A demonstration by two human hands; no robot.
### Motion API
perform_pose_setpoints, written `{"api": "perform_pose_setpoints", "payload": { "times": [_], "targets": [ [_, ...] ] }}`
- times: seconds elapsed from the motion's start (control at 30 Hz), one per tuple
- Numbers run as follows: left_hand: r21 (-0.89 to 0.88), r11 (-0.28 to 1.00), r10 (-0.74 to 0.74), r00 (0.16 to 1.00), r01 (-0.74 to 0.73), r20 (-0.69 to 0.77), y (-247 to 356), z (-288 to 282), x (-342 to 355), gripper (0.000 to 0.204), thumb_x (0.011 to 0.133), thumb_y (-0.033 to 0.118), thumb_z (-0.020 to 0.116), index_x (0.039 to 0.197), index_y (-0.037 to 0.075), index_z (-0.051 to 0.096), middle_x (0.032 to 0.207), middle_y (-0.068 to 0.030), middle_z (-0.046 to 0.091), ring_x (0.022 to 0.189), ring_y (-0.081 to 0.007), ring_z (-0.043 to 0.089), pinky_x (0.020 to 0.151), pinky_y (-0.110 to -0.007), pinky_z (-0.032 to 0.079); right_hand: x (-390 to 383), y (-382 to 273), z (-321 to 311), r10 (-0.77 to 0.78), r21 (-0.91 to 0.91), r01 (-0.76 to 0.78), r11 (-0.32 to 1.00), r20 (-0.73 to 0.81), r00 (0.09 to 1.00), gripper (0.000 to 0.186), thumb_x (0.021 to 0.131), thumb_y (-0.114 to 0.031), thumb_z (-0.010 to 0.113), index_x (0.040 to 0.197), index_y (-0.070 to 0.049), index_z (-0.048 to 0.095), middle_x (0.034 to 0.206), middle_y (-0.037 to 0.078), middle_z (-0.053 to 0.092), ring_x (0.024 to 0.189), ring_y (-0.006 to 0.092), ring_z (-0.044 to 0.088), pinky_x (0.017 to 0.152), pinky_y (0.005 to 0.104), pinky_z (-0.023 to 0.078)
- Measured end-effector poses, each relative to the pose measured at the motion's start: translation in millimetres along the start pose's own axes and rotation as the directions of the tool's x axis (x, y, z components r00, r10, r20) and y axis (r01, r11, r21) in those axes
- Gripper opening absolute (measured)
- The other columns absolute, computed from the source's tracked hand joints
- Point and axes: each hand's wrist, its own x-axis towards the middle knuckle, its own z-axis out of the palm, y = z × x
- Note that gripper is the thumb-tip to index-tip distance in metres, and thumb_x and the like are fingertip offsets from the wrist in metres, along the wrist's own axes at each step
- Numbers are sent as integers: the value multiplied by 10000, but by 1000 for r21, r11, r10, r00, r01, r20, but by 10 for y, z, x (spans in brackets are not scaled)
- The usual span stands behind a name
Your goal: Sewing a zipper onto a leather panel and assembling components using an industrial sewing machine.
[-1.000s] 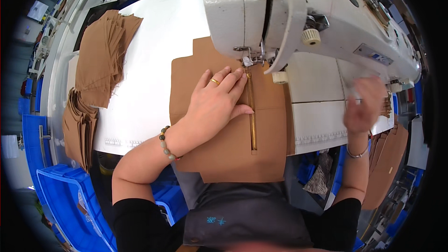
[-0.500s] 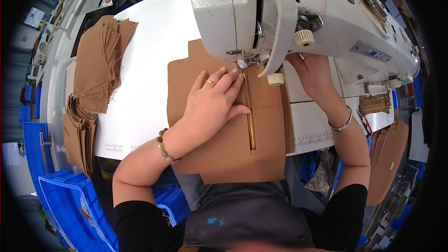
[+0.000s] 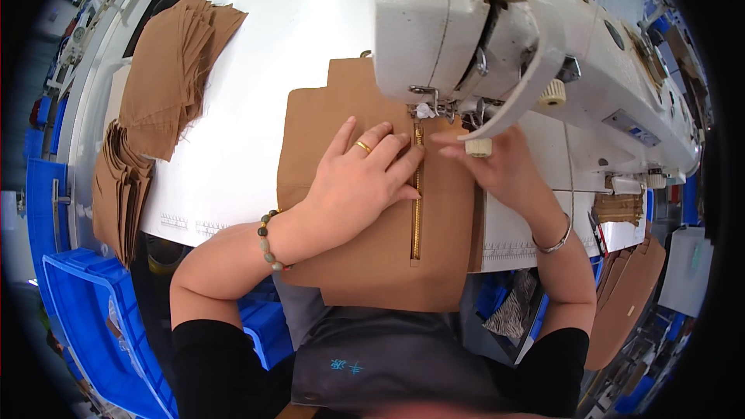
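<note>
A brown fabric panel (image 3: 365, 275) lies on the white sewing table, its upper part beneath the white sewing machine (image 3: 410, 31). A brass-toothed zipper (image 3: 417, 221) runs lengthwise in a narrow slot in the panel. Flat on the fabric just left of the zipper rests my left hand (image 3: 353, 186), fingers spread, fingertips and thumb reaching its edge. My right hand (image 3: 508, 171) is over the panel's right side near the presser foot (image 3: 424, 112). Its fingers stretch toward the zipper, holding nothing visible; the machine's knob and curved guard partly cover them.
Stacks of brown fabric pieces (image 3: 174, 70) lie at the table's left, with more folded over its edge (image 3: 120, 194). Blue bins (image 3: 101, 318) stand at the lower left. Small brown strips (image 3: 618, 208) and larger brown panels (image 3: 625, 295) are at the right.
My right hand has come from behind the machine head to the panel beside the presser foot. The zipper's upper end and pull now show below the foot. My left hand stays on the fabric.
</note>
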Motion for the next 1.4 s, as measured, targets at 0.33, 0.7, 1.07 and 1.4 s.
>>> {"api": "perform_pose_setpoints", "payload": {
  "times": [0.33,0.7,1.07,1.4],
  "targets": [
    [-37,999,24,1000,-24,-1,15,-24,14,492,808,356,787,1262,174,734,1206,-28,606,1213,-235,589,1085,-551,480,-34,235,239,-115,-113,122,986,66,991,314,878,-186,719,1155,-289,823,903,65,710,894,307,587,861,434,424],
    [-105,994,36,999,-38,-19,-8,-36,3,562,786,351,804,1282,104,709,1195,-65,638,1139,-260,637,956,-397,553,-99,37,255,-164,-277,179,944,77,983,253,851,-211,771,1098,-169,811,1010,62,752,882,283,613,957,441,471],
    [-131,991,5,999,-10,-37,-35,18,-11,747,789,406,795,1368,-29,613,1350,-120,640,1177,-296,630,974,-376,550,-128,-169,163,-170,-466,266,844,237,956,460,848,-312,797,1232,-67,730,1390,52,666,1203,265,658,976,431,517],
    [-76,997,28,999,-31,-40,-98,-4,61,730,773,437,781,1340,-3,648,1288,-97,660,1169,-286,631,1064,-413,501,-111,-162,171,-163,-476,252,842,220,962,494,847,-311,798,1267,-64,714,1381,61,669,1195,269,659,983,441,518]
  ]
}}
